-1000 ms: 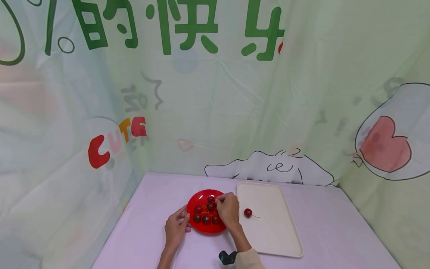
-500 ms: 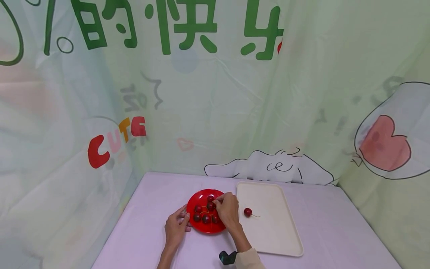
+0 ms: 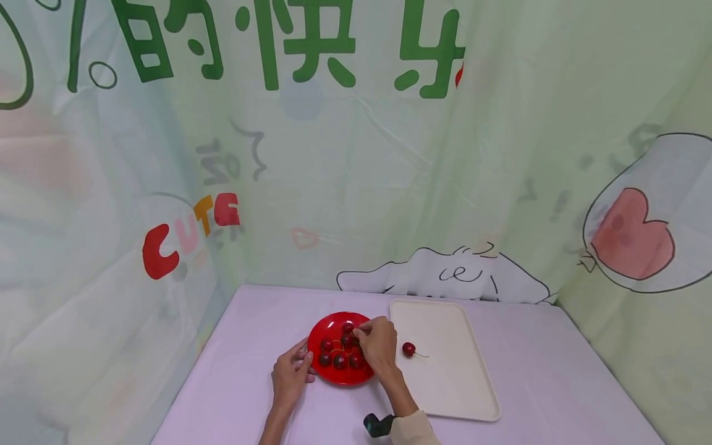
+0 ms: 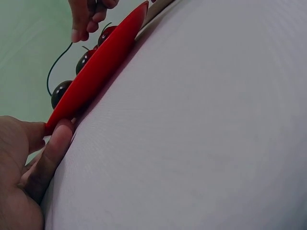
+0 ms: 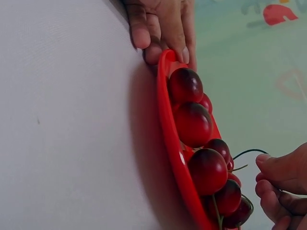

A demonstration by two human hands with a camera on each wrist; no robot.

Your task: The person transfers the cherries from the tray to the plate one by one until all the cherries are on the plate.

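Note:
A red plate point(image 3: 328, 324) holding several dark red cherries point(image 3: 340, 361) stands in the middle of the table. My left hand point(image 3: 288, 378) grips the plate's left rim, thumb above and fingers underneath, as the left wrist view shows. Over the plate's right side, my right hand point(image 3: 380, 347) pinches a thin cherry stem point(image 5: 247, 151) between thumb and index finger. That stem curves down to the cherries, which sit in the plate; in the head view the right hand hides some of them.
Just right of the plate lies a cream rectangular tray point(image 3: 461, 383), with one stemmed cherry point(image 3: 408, 350) on it. A pale lilac cloth point(image 3: 222, 383) covers the table. Printed curtains point(image 3: 345, 185) enclose it at the back and both sides.
The head view has shifted slightly. Both hands hold nearly the same places, the plate and cherries look unmoved, and the lone cherry still lies on the tray.

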